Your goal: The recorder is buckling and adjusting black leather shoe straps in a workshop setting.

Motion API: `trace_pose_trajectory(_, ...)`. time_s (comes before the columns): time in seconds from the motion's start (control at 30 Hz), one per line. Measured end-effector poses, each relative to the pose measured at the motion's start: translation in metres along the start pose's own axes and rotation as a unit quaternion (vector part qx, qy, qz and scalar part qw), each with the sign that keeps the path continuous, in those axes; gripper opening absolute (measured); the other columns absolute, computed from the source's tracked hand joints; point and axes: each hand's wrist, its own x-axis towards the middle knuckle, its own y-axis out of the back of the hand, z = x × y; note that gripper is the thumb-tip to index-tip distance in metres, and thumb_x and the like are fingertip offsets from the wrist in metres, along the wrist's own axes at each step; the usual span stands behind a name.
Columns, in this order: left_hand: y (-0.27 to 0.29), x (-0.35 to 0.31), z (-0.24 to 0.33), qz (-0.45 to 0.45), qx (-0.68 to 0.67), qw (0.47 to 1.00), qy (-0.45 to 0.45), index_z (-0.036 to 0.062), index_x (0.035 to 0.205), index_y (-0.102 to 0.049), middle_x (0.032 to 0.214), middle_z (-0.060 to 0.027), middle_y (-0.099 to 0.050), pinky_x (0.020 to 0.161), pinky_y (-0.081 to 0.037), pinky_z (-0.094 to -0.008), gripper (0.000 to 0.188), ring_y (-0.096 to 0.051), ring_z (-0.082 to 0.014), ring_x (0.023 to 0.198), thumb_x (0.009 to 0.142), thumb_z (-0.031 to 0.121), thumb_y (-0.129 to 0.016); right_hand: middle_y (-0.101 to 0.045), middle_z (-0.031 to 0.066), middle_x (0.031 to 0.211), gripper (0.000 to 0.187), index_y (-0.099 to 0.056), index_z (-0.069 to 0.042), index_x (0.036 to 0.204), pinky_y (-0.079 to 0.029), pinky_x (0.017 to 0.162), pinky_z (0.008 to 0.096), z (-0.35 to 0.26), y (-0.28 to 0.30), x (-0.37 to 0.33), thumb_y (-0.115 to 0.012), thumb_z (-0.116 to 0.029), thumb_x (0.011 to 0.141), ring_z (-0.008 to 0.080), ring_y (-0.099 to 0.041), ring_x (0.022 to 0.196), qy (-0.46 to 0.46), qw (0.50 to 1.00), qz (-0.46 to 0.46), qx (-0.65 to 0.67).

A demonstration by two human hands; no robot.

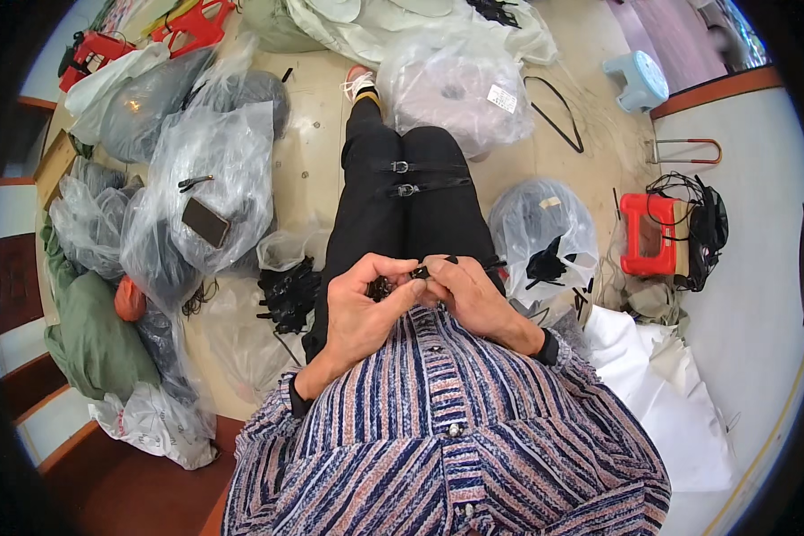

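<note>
Above my lap, my left hand (368, 304) and my right hand (473, 297) meet, thumbs and fingertips pinched together. Between them is a small black piece (421, 272), partly shiny; the fingers cover most of it, so its kind does not show. Two black straps with silver buckles (429, 168) lie across my black trouser legs. Left of my thigh sits a heap of black strips (288, 295). On my right, more black strips (547, 263) rest on top of a round bundle in clear plastic (531, 214).
Plastic-wrapped bundles fill the left side, with a phone (205, 221) and a small dark-handled tool (195, 182) on one. Ahead lies a large wrapped roll (456, 94). A red stool (648, 234), a light-blue stool (636, 80) and white sheeting (652, 393) are to the right.
</note>
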Motion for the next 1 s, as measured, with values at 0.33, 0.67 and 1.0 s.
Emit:
trace_pose_trajectory(0.33, 0.002, 0.004, -0.004, -0.009, -0.213, 0.971, 0.113, -0.0001, 0.085, -0.058, 0.065, -0.0004, -0.056, 0.042, -0.031, -0.0155, 0.007, -0.041, -0.0006, 0.047, 0.080, 0.004, -0.059, -0.032, -0.0013, 0.058, 0.036, -0.034, -0.006, 0.063, -0.033, 0.058, 0.0264, 0.004, 0.005, 0.002, -0.029, -0.026, 0.093, 0.0112, -0.032, 0.058, 0.026, 0.998, -0.055, 0.008)
trace_pose_trajectory(0.67, 0.002, 0.002, 0.000, 0.012, -0.189, 0.974, 0.122, 0.0002, 0.081, -0.058, 0.064, 0.0000, -0.055, 0.042, -0.031, -0.0154, 0.003, -0.042, -0.0003, 0.048, 0.078, -0.001, -0.059, -0.033, -0.0012, 0.062, 0.033, -0.036, -0.005, 0.068, -0.032, 0.059, 0.0249, 0.005, 0.005, 0.000, -0.031, -0.026, 0.093, 0.0098, -0.032, 0.061, 0.030, 0.997, -0.069, -0.014)
trace_pose_trajectory(1.0, 0.012, 0.006, 0.012, -0.046, -0.072, 0.987, 0.134, -0.0002, 0.082, -0.057, 0.072, -0.0006, -0.057, 0.061, -0.039, -0.0189, 0.007, -0.050, -0.0041, 0.066, 0.075, 0.000, -0.060, -0.052, 0.0168, 0.076, 0.030, -0.051, 0.005, 0.085, -0.041, 0.066, 0.0329, -0.009, 0.005, -0.003, -0.037, -0.021, 0.089, 0.0244, -0.052, 0.072, 0.047, 0.963, -0.046, -0.262)
